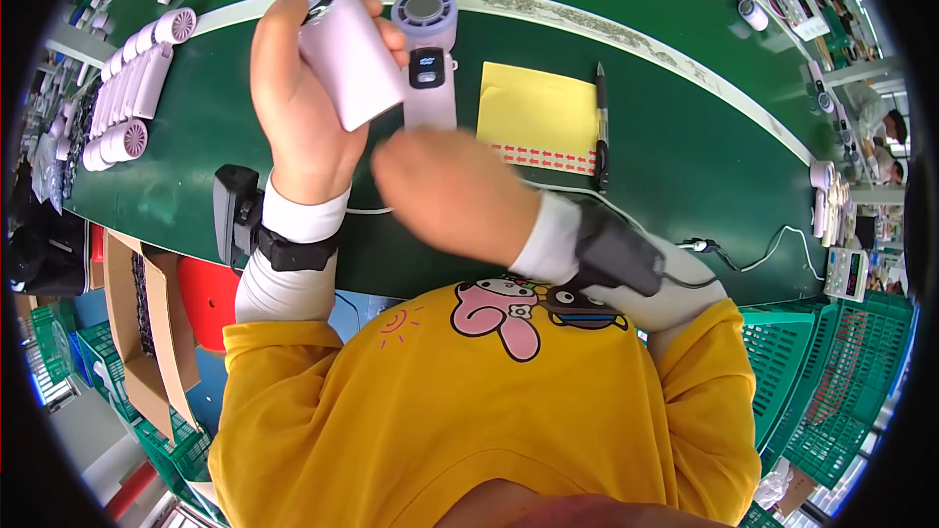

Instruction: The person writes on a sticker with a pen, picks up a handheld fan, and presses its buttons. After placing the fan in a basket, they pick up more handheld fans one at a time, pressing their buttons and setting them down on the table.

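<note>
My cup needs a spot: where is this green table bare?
Bare tabletop shows right of the pen, up to the white strip, and between the fans grouped at left and the left hand. The middle is crowded: the held fan, another fan, the right hand and the yellow pad.

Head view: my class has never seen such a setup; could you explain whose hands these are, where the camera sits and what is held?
There is no robot here: a person works bare-handed. The camera sits on their head, looking down, and its fisheye lens bends straight edges. The picture's left is the person's left.

The left hand holds a pale purple handheld fan. The right hand is blurred, near the lower end of a second fan; I can't tell whether it touches it.

On the green table also lie a yellow sheet and a dark pen, with more fans grouped at left.
</note>
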`<state>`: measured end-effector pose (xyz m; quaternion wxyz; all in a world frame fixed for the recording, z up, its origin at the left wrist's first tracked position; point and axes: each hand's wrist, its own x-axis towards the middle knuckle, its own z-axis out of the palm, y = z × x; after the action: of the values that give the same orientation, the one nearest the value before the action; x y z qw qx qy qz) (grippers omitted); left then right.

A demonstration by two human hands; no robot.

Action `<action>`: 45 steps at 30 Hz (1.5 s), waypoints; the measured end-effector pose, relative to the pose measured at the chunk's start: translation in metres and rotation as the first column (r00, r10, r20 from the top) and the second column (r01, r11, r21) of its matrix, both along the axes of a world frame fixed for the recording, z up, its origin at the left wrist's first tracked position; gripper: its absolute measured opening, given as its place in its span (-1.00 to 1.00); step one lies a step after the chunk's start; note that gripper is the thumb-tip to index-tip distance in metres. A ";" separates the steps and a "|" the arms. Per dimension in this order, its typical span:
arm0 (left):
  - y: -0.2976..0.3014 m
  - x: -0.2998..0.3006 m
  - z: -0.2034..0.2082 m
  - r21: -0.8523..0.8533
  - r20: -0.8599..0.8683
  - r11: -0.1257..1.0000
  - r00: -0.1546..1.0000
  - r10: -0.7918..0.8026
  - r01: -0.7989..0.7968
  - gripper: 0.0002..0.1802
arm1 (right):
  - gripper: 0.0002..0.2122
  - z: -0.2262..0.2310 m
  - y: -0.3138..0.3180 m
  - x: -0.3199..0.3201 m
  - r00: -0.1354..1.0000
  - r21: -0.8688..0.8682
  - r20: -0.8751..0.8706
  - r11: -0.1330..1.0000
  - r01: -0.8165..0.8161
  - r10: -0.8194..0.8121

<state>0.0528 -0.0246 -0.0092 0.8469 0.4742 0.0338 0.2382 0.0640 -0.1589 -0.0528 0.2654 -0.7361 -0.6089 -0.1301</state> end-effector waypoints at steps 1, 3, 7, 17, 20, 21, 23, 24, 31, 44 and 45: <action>0.000 0.000 0.000 -0.001 0.046 0.999 0.998 0.046 -0.046 -0.65 | -0.90 -0.007 0.001 -0.007 0.990 0.039 -0.005 0.989 -0.142 0.143; -0.001 0.000 0.002 -0.001 0.097 0.996 0.991 0.090 -0.090 -0.65 | -0.91 -0.016 0.004 -0.021 0.991 0.028 0.027 0.991 -0.132 0.131; -0.004 0.002 0.003 0.091 0.120 0.986 0.985 0.128 -0.139 -0.66 | -0.92 -0.016 -0.005 -0.032 0.986 -0.034 0.068 0.988 -0.151 0.153; -0.052 -0.005 -0.018 0.335 0.119 0.927 0.969 -0.218 0.168 -0.62 | -0.81 0.089 -0.143 0.021 0.350 0.185 -0.931 0.960 0.209 0.104; -0.075 0.002 -0.013 0.356 0.103 0.872 0.913 -0.394 0.336 -0.56 | -0.80 0.096 -0.177 0.031 0.389 0.325 -0.901 0.893 0.313 0.191; -0.079 0.002 -0.012 0.352 0.077 0.848 0.891 -0.448 0.396 -0.55 | -0.80 0.094 -0.182 0.033 0.463 0.405 -0.854 0.864 0.300 0.239; -0.087 0.007 -0.011 0.348 0.050 0.814 0.858 -0.511 0.465 -0.54 | -0.79 0.099 -0.189 0.036 0.536 0.482 -0.797 0.826 0.291 0.277; -0.090 0.010 -0.011 0.363 0.055 0.795 0.841 -0.539 0.486 -0.53 | -0.79 0.106 -0.196 0.038 0.429 0.519 -0.824 0.797 0.309 0.370; -0.106 0.021 -0.009 0.464 0.084 0.678 0.734 -0.674 0.570 -0.46 | -0.79 0.116 -0.182 0.060 0.616 0.110 -0.619 0.723 0.682 -0.487; -0.102 0.018 0.013 0.488 0.166 0.772 0.825 -0.540 0.407 -0.38 | -0.83 0.115 -0.143 0.077 0.668 0.548 -0.728 0.715 0.434 0.153; -0.101 0.018 0.014 0.488 0.159 0.763 0.816 -0.555 0.424 -0.36 | -0.83 0.115 -0.143 0.073 0.658 0.539 -0.738 0.714 0.446 0.147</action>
<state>0.0706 -0.1260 0.0045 0.7484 0.6000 -0.2724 0.0754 0.1374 -0.3023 0.0625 0.7255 -0.6231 -0.2864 -0.0587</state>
